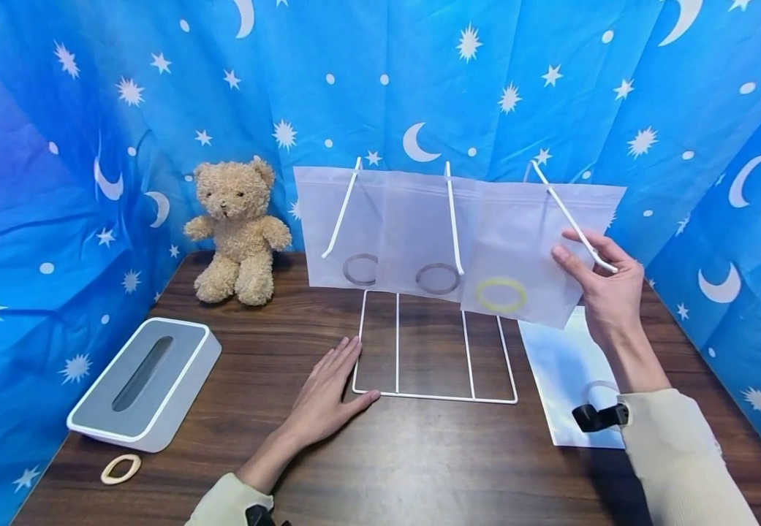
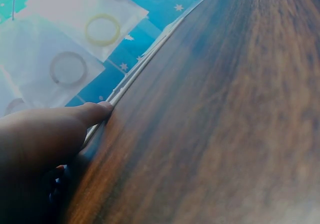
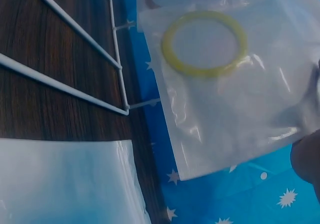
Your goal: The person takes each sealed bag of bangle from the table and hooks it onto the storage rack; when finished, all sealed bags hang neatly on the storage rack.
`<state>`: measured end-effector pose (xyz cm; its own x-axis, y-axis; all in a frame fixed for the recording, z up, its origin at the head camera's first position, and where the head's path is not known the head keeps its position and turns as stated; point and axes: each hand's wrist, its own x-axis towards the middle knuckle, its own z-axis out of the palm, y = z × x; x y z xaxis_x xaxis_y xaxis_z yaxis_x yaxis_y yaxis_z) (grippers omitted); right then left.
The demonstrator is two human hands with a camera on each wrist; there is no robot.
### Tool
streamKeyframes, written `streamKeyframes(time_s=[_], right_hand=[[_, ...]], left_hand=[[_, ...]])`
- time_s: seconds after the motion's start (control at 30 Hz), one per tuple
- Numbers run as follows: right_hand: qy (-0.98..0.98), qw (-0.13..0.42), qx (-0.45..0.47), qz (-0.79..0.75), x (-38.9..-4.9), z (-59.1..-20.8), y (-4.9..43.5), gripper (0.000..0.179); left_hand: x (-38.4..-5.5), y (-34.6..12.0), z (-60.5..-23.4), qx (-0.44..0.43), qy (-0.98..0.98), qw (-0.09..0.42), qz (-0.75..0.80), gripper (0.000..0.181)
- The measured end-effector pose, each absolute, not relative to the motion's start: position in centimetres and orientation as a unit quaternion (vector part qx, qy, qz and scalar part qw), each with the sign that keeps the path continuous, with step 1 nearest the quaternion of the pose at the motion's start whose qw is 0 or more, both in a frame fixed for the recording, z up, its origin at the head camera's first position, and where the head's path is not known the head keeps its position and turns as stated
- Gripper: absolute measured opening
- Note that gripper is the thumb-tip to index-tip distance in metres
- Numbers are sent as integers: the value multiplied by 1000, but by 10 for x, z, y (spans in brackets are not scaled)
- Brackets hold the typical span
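Note:
A white wire display rack (image 1: pixel 436 397) stands on the table, its prongs jutting forward. Three frosted zip bags hang side by side on it. The right-hand bag (image 1: pixel 518 248) contains a yellow ring (image 3: pixel 167 43); the middle bag (image 1: pixel 416 226) and the left bag (image 1: pixel 327 212) hold dark greyish rings. My right hand (image 1: pixel 613 292) pinches the right-hand bag's side edge between thumb and fingers, close to the right prong's tip. My left hand (image 1: pixel 324 394) lies flat, fingers extended, touching the rack base's front left corner; its thumb (image 2: pixel 97 113) rests by the front bar.
Another frosted bag (image 1: pixel 554 372) with a pale ring inside lies on the table below my right forearm. At left are a grey-and-white tissue box (image 1: pixel 186 398) and a pale wooden-looking ring (image 1: pixel 112 479). A teddy bear (image 1: pixel 235 219) sits behind. Blue star-patterned cloth encloses the table.

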<state>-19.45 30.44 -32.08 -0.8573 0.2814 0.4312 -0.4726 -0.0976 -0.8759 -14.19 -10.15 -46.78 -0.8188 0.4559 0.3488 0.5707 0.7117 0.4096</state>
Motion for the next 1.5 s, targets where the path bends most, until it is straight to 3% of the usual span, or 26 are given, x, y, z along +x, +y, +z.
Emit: streamKeyframes(time_s=[0.23,0.4,0.53,0.67,0.8,0.93,1.13,1.5], right_hand=[[-653,211,85,722,-178,-323,320,41],[-674,234,67,697,-154,-331,338,41],[-795,241,-19,556,-132,-340,354,43],[-898,171,-91,396,-112,-354,368,55],[-944,83,-106,302,-105,-372,380,69],[-959,32,-114,259,-105,-389,388,74],[-956,16,-141,255,-109,-404,391,74],[-935,34,-129,329,-112,-416,403,51]], left_hand=[[-142,-101,-469,-279,-919,112,-257,85],[-142,-102,-470,-281,-918,110,-256,85],[-142,-103,-469,-283,-916,116,-259,85],[-143,-103,-468,-282,-916,114,-262,85],[-142,-103,-467,-280,-917,109,-261,86],[-142,-102,-468,-281,-917,111,-261,86],[-140,-102,-469,-284,-915,114,-263,85],[-141,-103,-471,-284,-916,114,-258,86]])
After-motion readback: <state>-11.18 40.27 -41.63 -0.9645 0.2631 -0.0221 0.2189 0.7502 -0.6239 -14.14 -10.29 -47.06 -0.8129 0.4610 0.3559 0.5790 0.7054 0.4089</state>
